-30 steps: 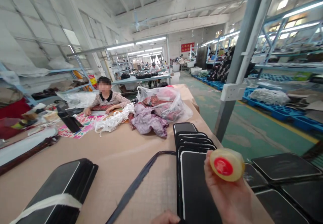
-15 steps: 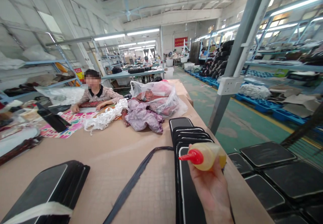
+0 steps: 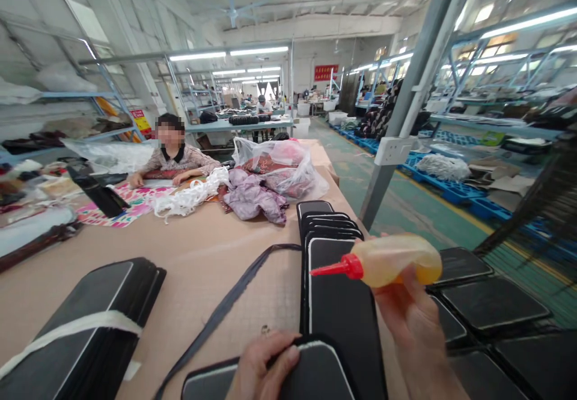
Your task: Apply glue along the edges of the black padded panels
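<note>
My right hand (image 3: 415,328) is closed around a yellowish squeeze bottle (image 3: 392,260) with a red nozzle that points left, above a row of overlapped black panels (image 3: 331,250). At the bottom edge, my left hand (image 3: 261,367) grips the rim of another black panel with a white edge (image 3: 315,373). A long dark strap (image 3: 229,307) runs diagonally across the brown table (image 3: 202,262) just left of that hand.
A bundle of black panels tied with white tape (image 3: 85,325) lies at the lower left. Further off are purple cloth (image 3: 255,200), a plastic bag (image 3: 279,172) and a seated person (image 3: 174,157). A steel post (image 3: 401,106) and more black panels (image 3: 489,301) stand to the right.
My left hand has come into view holding a black panel at the bottom. The bottle has turned sideways, nozzle left, and shifted slightly right and up.
</note>
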`<action>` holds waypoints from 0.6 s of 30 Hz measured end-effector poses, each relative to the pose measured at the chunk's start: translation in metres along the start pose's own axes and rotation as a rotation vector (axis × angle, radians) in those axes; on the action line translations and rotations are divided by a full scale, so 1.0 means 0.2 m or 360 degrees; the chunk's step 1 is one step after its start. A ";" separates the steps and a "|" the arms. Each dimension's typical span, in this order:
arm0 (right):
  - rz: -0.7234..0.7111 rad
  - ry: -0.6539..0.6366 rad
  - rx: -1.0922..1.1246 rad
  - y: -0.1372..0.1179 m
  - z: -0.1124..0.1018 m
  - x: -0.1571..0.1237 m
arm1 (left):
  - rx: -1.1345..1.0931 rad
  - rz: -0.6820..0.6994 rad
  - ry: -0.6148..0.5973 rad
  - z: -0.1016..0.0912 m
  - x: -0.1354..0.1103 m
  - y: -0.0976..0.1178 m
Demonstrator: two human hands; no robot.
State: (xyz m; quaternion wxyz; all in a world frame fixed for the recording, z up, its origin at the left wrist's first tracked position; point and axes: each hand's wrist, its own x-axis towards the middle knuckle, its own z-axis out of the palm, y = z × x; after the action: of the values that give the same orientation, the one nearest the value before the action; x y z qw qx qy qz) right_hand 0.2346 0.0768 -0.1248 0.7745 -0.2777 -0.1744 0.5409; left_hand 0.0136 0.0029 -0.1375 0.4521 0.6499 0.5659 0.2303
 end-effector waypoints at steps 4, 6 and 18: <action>-0.0068 -0.0089 -0.0190 -0.21 -0.05 -0.09 | 0.0207 0.0055 0.0060 -0.12 -0.04 0.14; -0.0086 -0.0154 -0.0260 -0.30 -0.05 -0.13 | 0.0320 0.0075 0.0018 -0.18 -0.06 0.20; -0.0222 -0.0515 -0.0377 -0.47 0.28 -0.34 | 0.0601 0.0732 -0.0706 -0.57 -0.06 0.47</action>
State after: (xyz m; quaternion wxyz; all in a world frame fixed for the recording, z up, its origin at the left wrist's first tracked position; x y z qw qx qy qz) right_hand 0.2475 0.0015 -0.0211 0.7341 -0.2636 -0.3776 0.4991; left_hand -0.0315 0.0338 -0.0007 0.3723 0.8661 0.3258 0.0711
